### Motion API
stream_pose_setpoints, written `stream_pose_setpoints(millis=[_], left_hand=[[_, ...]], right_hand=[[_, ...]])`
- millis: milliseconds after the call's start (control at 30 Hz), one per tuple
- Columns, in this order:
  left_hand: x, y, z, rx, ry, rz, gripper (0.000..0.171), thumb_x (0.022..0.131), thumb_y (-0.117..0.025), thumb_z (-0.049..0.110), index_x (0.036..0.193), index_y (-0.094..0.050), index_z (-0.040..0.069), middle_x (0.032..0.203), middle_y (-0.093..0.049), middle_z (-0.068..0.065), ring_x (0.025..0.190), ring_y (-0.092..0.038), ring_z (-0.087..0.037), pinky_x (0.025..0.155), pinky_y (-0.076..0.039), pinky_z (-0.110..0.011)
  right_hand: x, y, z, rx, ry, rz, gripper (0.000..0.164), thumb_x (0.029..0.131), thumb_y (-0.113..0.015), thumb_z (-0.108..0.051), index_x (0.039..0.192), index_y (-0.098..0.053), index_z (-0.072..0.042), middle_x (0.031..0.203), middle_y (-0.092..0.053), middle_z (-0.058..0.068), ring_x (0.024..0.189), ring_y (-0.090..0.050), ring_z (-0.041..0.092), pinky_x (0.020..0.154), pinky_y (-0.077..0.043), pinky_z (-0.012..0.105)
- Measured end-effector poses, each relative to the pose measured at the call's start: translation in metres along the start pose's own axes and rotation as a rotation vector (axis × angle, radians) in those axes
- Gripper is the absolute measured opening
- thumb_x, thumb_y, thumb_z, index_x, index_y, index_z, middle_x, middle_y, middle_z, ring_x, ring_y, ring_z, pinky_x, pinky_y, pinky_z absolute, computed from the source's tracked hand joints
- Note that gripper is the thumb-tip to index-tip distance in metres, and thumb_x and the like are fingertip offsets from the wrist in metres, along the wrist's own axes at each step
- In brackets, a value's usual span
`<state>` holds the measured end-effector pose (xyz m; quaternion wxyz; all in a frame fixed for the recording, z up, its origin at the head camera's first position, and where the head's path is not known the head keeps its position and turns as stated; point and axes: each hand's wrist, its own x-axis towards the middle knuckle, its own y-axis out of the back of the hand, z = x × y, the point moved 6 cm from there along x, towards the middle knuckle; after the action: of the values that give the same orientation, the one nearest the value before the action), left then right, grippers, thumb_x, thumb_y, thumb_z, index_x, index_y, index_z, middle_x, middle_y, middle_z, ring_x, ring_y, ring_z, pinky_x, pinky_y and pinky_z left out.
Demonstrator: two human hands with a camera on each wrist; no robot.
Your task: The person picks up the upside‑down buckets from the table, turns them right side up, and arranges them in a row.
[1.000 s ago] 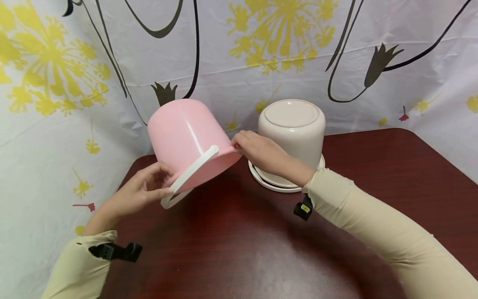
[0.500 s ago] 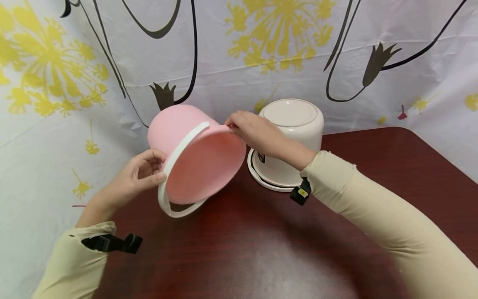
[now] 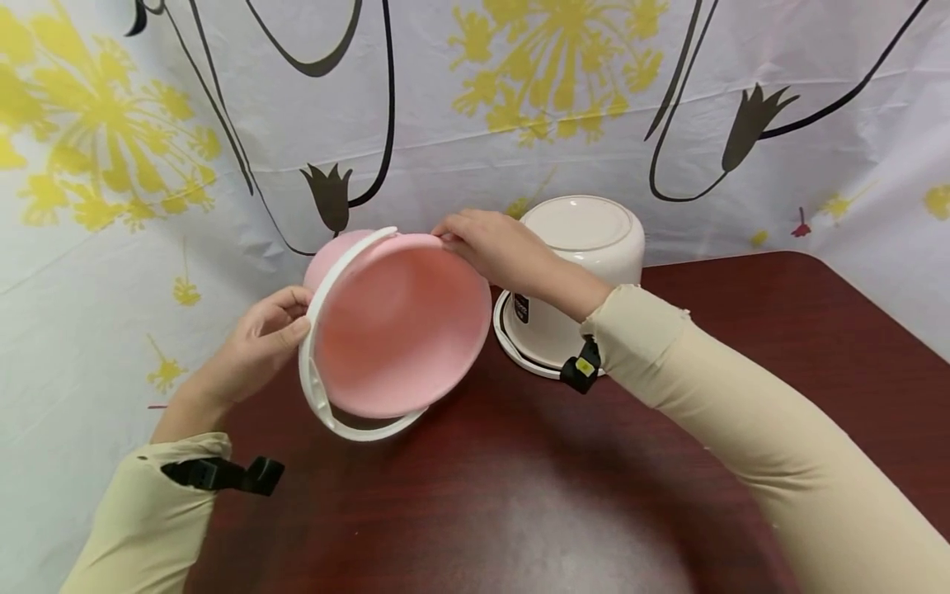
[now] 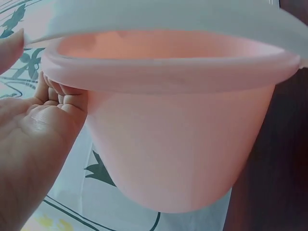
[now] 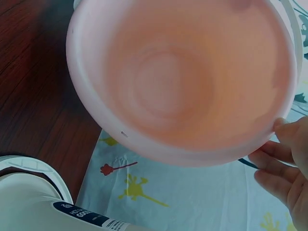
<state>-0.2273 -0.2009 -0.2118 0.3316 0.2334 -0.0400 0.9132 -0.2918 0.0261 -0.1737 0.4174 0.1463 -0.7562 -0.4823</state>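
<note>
A pink bucket (image 3: pixel 404 326) is held tilted above the table, its open mouth turned toward me; the right wrist view shows its bare inside (image 5: pixel 163 86). Its white handle (image 3: pixel 308 363) hangs along the left and lower side of the rim. My left hand (image 3: pixel 256 351) grips the left rim, with curled fingers under the lip and the thumb at the handle. At the top right of the rim, my right hand (image 3: pixel 512 252) pinches the edge between thumb and fingers.
Just right of the pink bucket, a white bucket (image 3: pixel 586 227) stands upside down, its white handle (image 3: pixel 512 351) lying round its base and a dark label (image 5: pixel 82 211) on its side. The dark red table (image 3: pixel 475 495) meets a flower-patterned cloth (image 3: pixel 475 107) behind.
The pink bucket has tipped from mouth down to mouth facing me. My right hand has risen and shifted left with the rim; my left hand has moved slightly up and left.
</note>
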Motion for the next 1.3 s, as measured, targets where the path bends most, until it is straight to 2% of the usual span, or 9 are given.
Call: stream_pose_setpoints(millis=[200,367,600,700,833,900,1000,1133,1300], left_hand=[[-0.003,0.004,0.000,-0.076,0.025,0.053,0.018,0.096,-0.036,0.002,0.108,-0.050,-0.001,0.096,-0.060,-0.007,0.088,-0.057,-0.015,0.078,-0.047,-0.024],[-0.006,0.006,0.001,-0.123,0.020,0.080,0.019,0.097,-0.034,0.005,0.107,-0.049,0.000,0.096,-0.057,-0.006,0.088,-0.055,-0.014,0.078,-0.046,-0.023],[-0.012,0.009,0.006,-0.283,-0.088,0.068,0.030,0.098,-0.025,0.004,0.115,-0.046,-0.009,0.102,-0.056,-0.012,0.095,-0.054,-0.019,0.084,-0.044,-0.027],[-0.014,0.010,0.007,-0.386,-0.141,0.039,0.033,0.098,-0.021,0.003,0.117,-0.043,-0.013,0.104,-0.055,-0.016,0.096,-0.053,-0.022,0.085,-0.043,-0.030],[-0.017,0.010,0.008,-0.518,-0.181,-0.004,0.038,0.098,-0.015,0.002,0.119,-0.041,-0.016,0.106,-0.055,-0.021,0.097,-0.053,-0.026,0.086,-0.043,-0.034],[-0.018,0.010,0.007,-0.552,-0.185,0.000,0.042,0.097,-0.012,0.003,0.121,-0.041,-0.017,0.108,-0.055,-0.022,0.097,-0.054,-0.027,0.086,-0.043,-0.035],[-0.021,0.012,0.005,-0.605,-0.181,0.037,0.047,0.097,-0.008,0.004,0.118,-0.045,-0.016,0.105,-0.056,-0.023,0.094,-0.055,-0.028,0.084,-0.045,-0.036],[-0.021,0.017,0.001,-0.686,-0.184,0.128,0.053,0.099,-0.006,0.010,0.114,-0.051,-0.014,0.104,-0.057,-0.022,0.094,-0.054,-0.029,0.084,-0.043,-0.037],[-0.018,0.021,-0.007,-0.752,-0.174,0.274,0.047,0.100,-0.013,0.014,0.117,-0.049,-0.010,0.108,-0.054,-0.019,0.101,-0.051,-0.027,0.092,-0.038,-0.035]], right_hand=[[0.000,-0.001,0.004,0.005,-0.030,-0.016,0.023,0.095,-0.051,-0.015,0.116,-0.058,-0.010,0.105,-0.061,0.006,0.098,-0.056,0.020,0.085,-0.043,0.034],[-0.004,-0.002,0.009,0.061,-0.065,-0.005,0.023,0.094,-0.053,-0.014,0.116,-0.058,-0.009,0.101,-0.063,0.006,0.093,-0.058,0.019,0.081,-0.045,0.032],[-0.014,-0.005,0.019,0.193,-0.132,-0.002,0.026,0.092,-0.057,-0.012,0.117,-0.057,-0.007,0.088,-0.067,0.007,0.083,-0.062,0.017,0.073,-0.048,0.030],[-0.020,-0.008,0.023,0.283,-0.176,-0.013,0.028,0.091,-0.058,-0.012,0.118,-0.057,-0.005,0.087,-0.067,0.008,0.081,-0.063,0.017,0.072,-0.048,0.029],[-0.027,-0.015,0.029,0.523,-0.283,-0.080,0.032,0.091,-0.057,-0.010,0.122,-0.055,-0.001,0.092,-0.066,0.014,0.079,-0.064,0.019,0.069,-0.052,0.029],[-0.031,-0.019,0.032,0.652,-0.340,-0.129,0.034,0.091,-0.055,-0.008,0.124,-0.052,0.002,0.095,-0.065,0.018,0.079,-0.065,0.022,0.069,-0.053,0.032],[-0.036,-0.025,0.035,0.760,-0.405,-0.191,0.037,0.092,-0.054,-0.006,0.127,-0.047,0.004,0.096,-0.064,0.022,0.079,-0.065,0.024,0.069,-0.054,0.035],[-0.041,-0.029,0.034,0.817,-0.439,-0.249,0.043,0.092,-0.053,-0.005,0.132,-0.040,0.004,0.097,-0.064,0.022,0.081,-0.065,0.024,0.070,-0.054,0.037],[-0.041,-0.032,0.034,0.875,-0.457,-0.245,0.049,0.091,-0.052,-0.002,0.136,-0.034,0.003,0.096,-0.063,0.024,0.081,-0.065,0.025,0.072,-0.053,0.038]])
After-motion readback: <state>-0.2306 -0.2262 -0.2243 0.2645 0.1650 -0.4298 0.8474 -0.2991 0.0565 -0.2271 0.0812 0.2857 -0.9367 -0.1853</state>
